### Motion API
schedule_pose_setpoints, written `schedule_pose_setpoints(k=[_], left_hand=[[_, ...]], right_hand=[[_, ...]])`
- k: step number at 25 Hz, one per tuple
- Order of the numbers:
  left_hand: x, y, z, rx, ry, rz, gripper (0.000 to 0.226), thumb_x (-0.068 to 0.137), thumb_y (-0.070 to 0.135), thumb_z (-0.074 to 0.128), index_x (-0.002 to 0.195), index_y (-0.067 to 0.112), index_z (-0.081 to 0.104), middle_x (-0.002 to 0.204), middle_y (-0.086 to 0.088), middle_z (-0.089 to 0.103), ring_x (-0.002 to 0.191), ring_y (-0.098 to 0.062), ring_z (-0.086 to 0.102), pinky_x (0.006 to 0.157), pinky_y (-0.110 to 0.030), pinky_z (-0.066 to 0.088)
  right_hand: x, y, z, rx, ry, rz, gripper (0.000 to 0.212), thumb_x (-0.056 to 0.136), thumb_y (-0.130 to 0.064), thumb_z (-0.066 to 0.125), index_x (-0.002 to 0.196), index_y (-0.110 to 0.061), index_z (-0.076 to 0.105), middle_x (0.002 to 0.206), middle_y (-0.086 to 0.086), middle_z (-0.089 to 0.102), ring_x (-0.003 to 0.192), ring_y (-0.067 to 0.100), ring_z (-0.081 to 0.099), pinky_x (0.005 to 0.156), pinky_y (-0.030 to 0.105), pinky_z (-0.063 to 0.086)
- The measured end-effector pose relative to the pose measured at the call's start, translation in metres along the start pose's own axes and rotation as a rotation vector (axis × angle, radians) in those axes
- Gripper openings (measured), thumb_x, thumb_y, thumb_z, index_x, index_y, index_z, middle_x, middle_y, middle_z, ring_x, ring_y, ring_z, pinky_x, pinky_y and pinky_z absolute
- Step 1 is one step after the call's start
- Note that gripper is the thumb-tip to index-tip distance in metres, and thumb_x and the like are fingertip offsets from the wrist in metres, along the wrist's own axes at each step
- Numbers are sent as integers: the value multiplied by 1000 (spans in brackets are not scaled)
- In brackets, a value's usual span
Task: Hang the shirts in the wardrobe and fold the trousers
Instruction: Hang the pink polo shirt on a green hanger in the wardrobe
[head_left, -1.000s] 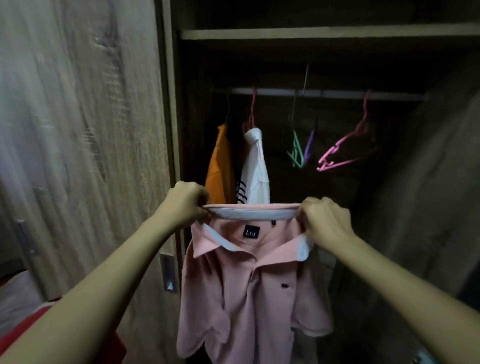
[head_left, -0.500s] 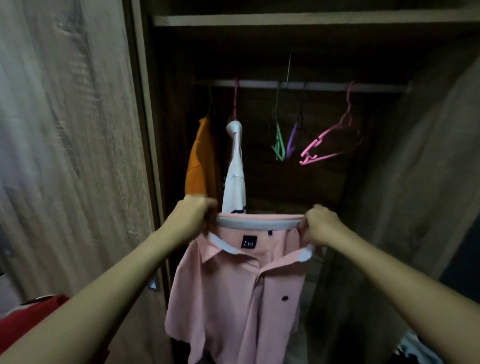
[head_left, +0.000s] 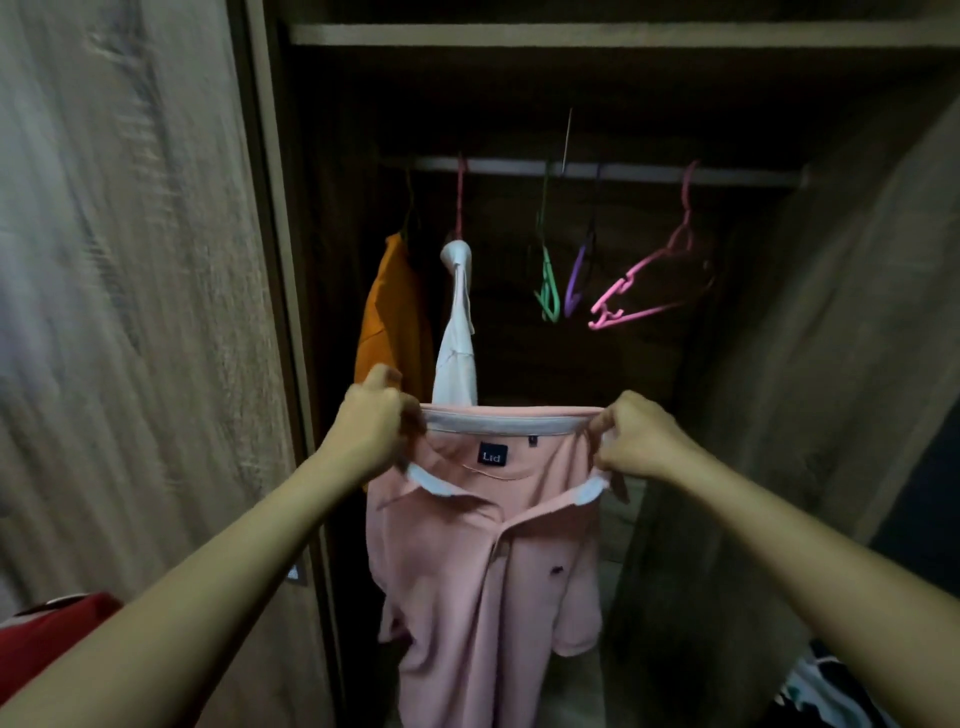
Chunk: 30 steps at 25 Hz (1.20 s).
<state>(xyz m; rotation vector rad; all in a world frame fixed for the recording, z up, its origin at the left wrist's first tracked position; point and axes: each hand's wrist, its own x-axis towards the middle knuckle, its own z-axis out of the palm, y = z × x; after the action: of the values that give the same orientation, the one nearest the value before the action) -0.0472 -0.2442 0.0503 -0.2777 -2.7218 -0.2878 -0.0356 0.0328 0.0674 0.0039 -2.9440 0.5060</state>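
Left hand (head_left: 371, 423) and right hand (head_left: 631, 441) gripping pink polo shirt (head_left: 483, 561) collar, before open wardrobe (head_left: 571, 36)

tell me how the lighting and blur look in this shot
Head view: dim, almost black behind the rail; the wardrobe door is streaked with motion blur; the pink shirt, left hand and right hand are reasonably sharp; the wide-angle lens bows the door edges.

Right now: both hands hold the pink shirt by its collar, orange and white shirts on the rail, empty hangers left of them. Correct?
No. Head view: the empty hangers hang right of the orange shirt and white shirt on the rail. Left hand and right hand do hold the pink shirt by its collar.
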Motion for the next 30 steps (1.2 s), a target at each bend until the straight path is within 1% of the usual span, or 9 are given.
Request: schedule_pose_setpoints(k=[4, 10, 14, 16, 19, 21, 25, 28, 30], left_hand=[[-2, 8, -17, 47, -22, -132, 26, 80, 5, 63, 97, 21, 76, 99, -8, 71, 95, -26, 64, 79, -31, 49], [-8, 12, -9, -99, -185, -53, 40, 73, -4, 56, 107, 9, 71, 109, -10, 69, 105, -25, 62, 90, -35, 49], [8, 20, -26, -315, -123, -100, 35, 67, -8, 52, 79, 16, 73, 81, 0, 71, 78, -16, 67, 77, -34, 55], [14, 30, -37, -353, -61, -70, 32, 66, -8, 48, 63, 19, 66, 67, 4, 67, 67, -14, 63, 67, -30, 53], [18, 52, -40, -251, -108, -9, 30, 67, -4, 47, 55, 21, 59, 59, 8, 58, 63, -14, 53, 59, -26, 39], [22, 65, -37, -272, -130, -4, 28, 70, 1, 51, 63, 24, 65, 61, 9, 58, 62, -14, 53, 55, -24, 37], [56, 94, -35, -669, 177, -18, 17, 85, 15, 55, 91, 29, 62, 83, 7, 63, 66, -7, 55, 60, -19, 39], [113, 120, -30, -1039, 231, -124, 20, 89, 22, 56, 109, 24, 59, 108, -3, 65, 90, -13, 58, 80, -28, 47], [155, 132, -29, -1028, 215, -229, 38, 90, 31, 55, 124, 15, 51, 123, -7, 59, 105, -17, 55, 94, -30, 43]], right_hand=[[2, 2, 5, -107, 68, 87, 21, 80, -10, 66, 101, -7, 65, 113, 8, 48, 87, 19, 50, 71, 26, 45], [-5, 7, 13, -16, -102, 71, 16, 83, -7, 61, 98, -9, 65, 109, 8, 64, 97, 22, 63, 82, 31, 53], [7, 18, -22, 220, -148, 22, 32, 83, 6, 53, 86, -17, 75, 88, 7, 71, 72, 17, 64, 57, 18, 50], [6, 15, -40, 317, -207, -25, 45, 79, 12, 44, 88, -20, 75, 86, 19, 72, 66, 28, 64, 59, 27, 53], [3, 7, -53, 385, -208, -101, 42, 80, 9, 44, 102, -13, 72, 105, 25, 68, 88, 39, 66, 79, 45, 53], [3, 5, -57, 443, -144, -95, 42, 82, 11, 41, 105, -11, 70, 106, 23, 68, 95, 40, 66, 86, 49, 52], [2, -1, -65, 474, -103, -117, 46, 78, 12, 36, 89, -17, 69, 104, 28, 67, 99, 44, 63, 81, 47, 53], [2, -8, -67, 463, -146, -175, 50, 75, 16, 27, 100, -2, 67, 102, 35, 64, 88, 47, 66, 66, 43, 55], [3, -7, -69, 449, -144, -197, 51, 76, 16, 28, 110, -1, 63, 105, 32, 65, 90, 43, 66, 64, 36, 55]])
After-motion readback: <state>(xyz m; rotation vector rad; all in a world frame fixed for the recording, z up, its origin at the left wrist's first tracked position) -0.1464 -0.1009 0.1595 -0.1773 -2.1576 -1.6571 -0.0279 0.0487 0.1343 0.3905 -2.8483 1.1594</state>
